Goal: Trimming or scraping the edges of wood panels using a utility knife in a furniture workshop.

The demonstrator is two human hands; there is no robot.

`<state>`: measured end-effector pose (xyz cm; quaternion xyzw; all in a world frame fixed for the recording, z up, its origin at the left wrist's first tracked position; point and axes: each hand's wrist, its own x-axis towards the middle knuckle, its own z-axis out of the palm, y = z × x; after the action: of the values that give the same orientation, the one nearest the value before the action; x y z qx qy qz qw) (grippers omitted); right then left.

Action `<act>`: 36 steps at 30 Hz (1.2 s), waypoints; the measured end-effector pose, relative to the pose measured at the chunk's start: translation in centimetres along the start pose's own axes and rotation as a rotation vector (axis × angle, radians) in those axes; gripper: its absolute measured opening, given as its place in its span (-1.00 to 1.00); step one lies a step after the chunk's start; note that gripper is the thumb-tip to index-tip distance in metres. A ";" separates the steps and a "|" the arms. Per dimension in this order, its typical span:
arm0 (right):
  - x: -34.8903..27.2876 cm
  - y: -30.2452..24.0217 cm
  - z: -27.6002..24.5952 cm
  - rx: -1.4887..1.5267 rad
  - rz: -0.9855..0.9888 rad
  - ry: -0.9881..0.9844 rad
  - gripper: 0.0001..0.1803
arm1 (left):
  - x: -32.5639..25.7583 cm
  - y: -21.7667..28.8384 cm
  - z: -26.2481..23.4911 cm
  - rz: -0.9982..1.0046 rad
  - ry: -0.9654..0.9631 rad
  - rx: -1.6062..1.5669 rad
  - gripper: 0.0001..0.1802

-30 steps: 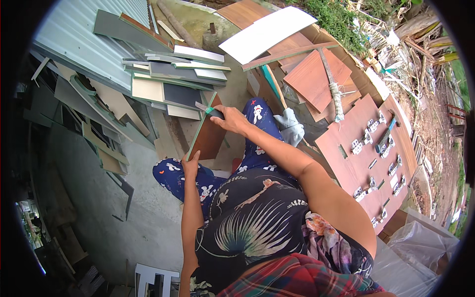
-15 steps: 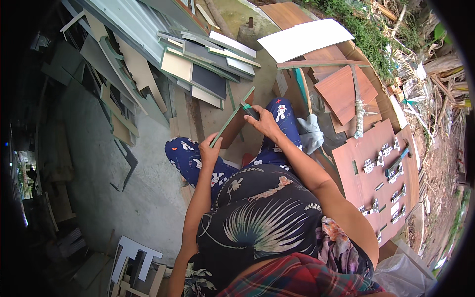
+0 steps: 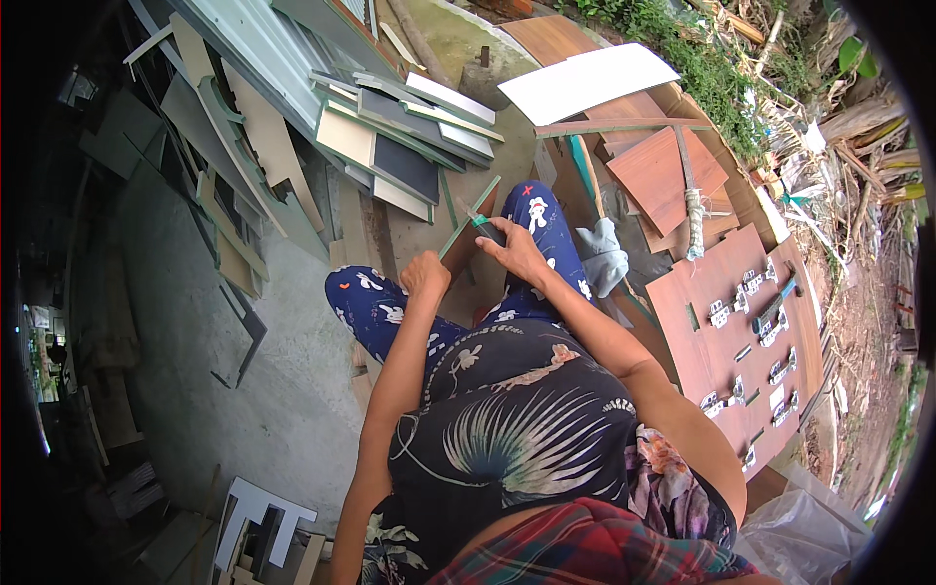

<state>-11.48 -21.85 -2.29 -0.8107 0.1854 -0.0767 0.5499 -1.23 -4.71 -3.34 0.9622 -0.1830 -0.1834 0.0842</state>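
A thin brown board with a green upper edge (image 3: 478,208) stands on edge between my knees, slanting up and away to the right. My left hand (image 3: 426,274) is closed around its near end, knuckles up, hiding that end. A knife with a black and green handle (image 3: 483,225) is in my right hand (image 3: 519,254), thumb and fingers gripping it. Its short blade points up and left and meets or nearly meets the green edge; I cannot tell which.
Stacked board offcuts (image 3: 390,141) lie ahead, with long scrap pieces (image 3: 229,146) at left. On the right are brown panels (image 3: 673,180), a cloth-wrapped blade (image 3: 694,224), a grey-blue rag (image 3: 603,255), and a panel with metal hinges (image 3: 697,283) and a hammer (image 3: 780,307).
My left hand has moved forward and right along the board and turned knuckles up. My right hand, with the knife, has shifted slightly down. The head view has shifted a little.
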 end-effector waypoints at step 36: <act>1.3 3.8 0.4 0.350 0.184 -0.105 -0.53 | -7.3 -10.3 -20.2 -0.059 0.806 -1.340 -0.67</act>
<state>-10.96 -23.24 -6.01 -0.6854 0.2137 -0.0149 0.6960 3.55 9.47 15.25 0.7031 0.0370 0.1066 0.7021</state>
